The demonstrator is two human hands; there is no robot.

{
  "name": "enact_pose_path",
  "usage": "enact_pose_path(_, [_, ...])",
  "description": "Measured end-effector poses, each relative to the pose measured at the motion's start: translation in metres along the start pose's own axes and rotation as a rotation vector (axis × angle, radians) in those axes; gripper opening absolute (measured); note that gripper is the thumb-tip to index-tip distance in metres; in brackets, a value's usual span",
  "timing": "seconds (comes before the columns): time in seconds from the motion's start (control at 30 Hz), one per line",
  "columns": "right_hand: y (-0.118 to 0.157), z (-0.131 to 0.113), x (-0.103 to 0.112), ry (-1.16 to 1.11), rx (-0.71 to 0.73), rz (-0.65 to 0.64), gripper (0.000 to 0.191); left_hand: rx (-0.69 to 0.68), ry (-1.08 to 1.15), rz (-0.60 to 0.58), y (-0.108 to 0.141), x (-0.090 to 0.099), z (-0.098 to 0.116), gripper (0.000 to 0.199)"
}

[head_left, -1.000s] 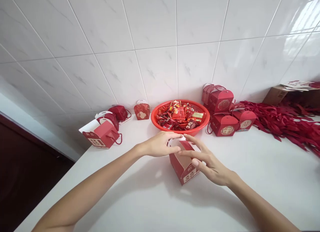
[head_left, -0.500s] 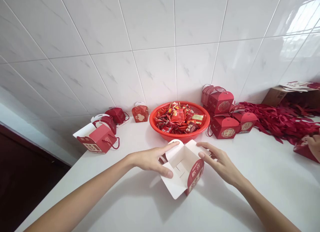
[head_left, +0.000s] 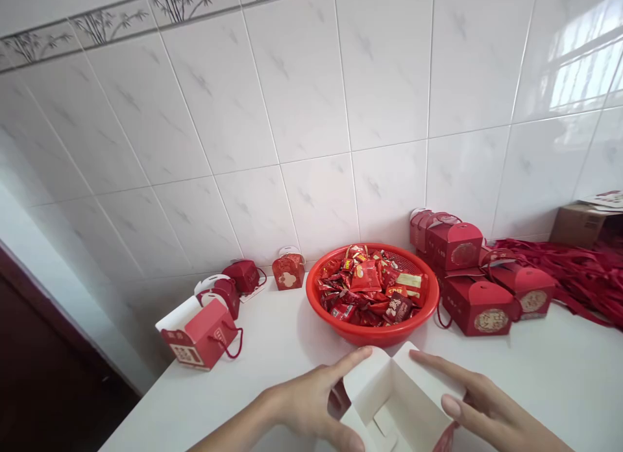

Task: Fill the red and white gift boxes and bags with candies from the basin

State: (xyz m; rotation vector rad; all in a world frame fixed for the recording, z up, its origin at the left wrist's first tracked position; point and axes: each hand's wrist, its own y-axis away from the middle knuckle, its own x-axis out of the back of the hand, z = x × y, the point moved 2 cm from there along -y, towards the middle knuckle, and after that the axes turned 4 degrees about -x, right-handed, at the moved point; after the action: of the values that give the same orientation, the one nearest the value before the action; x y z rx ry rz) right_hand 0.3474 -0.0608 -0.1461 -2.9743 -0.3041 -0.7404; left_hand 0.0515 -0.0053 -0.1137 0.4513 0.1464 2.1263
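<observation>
A: Where's the open box (head_left: 416, 397) rn?
B: Low in view, btwn L hand (head_left: 304, 400) & R hand (head_left: 496, 413), near side of the red basket (head_left: 384, 335) w/ wrapped packets (head_left: 365, 277). Base is cut off, so can't tell if it's on the desk (head_left: 272, 348).
A: Hands?
B: Both touching it, thumb & index apart. L spans two flaps; R has both on one flap. Other fingers mostly hidden.
A: Tips for holding it open?
B: IMO light, even pressure near the flap edges. Card prob creases if pinched hard, & one-sided push may skew it.
A: And inside?
B: Bottom tabs (head_left: 384, 421) show; I'd check they lie flat ASAP. Thumbs out of the mouth, too, w/ flaps folded outward.
</observation>
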Motion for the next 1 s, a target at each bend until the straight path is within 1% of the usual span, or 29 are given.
enact_pose_path(0.1, [-0.001,-0.005,-0.004,-0.002,0.031,0.053,0.061,-0.009,-0.181,0.002,0.0,0.009,0.008,0.141])
enact_pose_path(0.2, [-0.002,-0.013,-0.007,-0.011,0.053,0.107,0.06,0.018,-0.408,0.054,0.003,0.015,0.024,0.131])
enact_pose_path(0.27, [-0.001,-0.018,-0.006,-0.019,0.068,0.134,0.059,0.035,-0.503,0.052,0.008,0.019,0.042,0.114])
enact_pose_path(0.33, [-0.001,-0.023,-0.004,-0.037,0.09,0.178,0.057,-0.074,-0.511,0.042,0.012,0.024,0.062,0.087])
enact_pose_path(0.37, [-0.001,-0.024,-0.002,-0.052,0.108,0.208,0.055,-0.13,-0.514,0.059,0.012,0.028,0.072,0.073])
enact_pose_path(0.43, [-0.001,-0.027,0.002,-0.1,0.149,0.278,0.051,-0.19,-0.556,0.173,0.008,0.038,0.085,0.056])
enact_pose_path(0.5, [-0.002,-0.028,0.004,-0.15,0.174,0.348,0.049,-0.207,-0.643,0.299,-0.003,0.048,0.09,0.045])
enact_pose_path(0.53, [-0.003,-0.028,0.005,-0.167,0.176,0.377,0.049,-0.219,-0.693,0.338,-0.012,0.052,0.091,0.039])
enact_pose_path(0.57, [-0.003,-0.027,0.006,-0.172,0.165,0.4,0.049,-0.239,-0.726,0.36,-0.023,0.055,0.089,0.036])
enact_pose_path(0.63, [-0.005,-0.025,0.006,-0.153,0.124,0.433,0.049,-0.281,-0.81,0.361,-0.048,0.06,0.084,0.035])
enact_pose_path(0.7, [-0.006,-0.023,0.005,-0.132,0.077,0.448,0.051,-0.288,-0.89,0.303,-0.073,0.062,0.078,0.044])
enact_pose_path(0.8, [-0.006,-0.021,0.003,-0.107,0.069,0.444,0.051,-0.246,-0.996,0.244,-0.103,0.063,0.071,0.058])
enact_pose_path(0.9, [-0.005,-0.024,0.003,-0.069,0.089,0.433,0.051,-0.202,-1.072,0.231,-0.121,0.062,0.07,0.057])
enact_pose_path(1.0, [-0.004,-0.028,0.001,-0.04,0.107,0.412,0.051,-0.189,-1.094,0.229,-0.126,0.061,0.069,0.052])
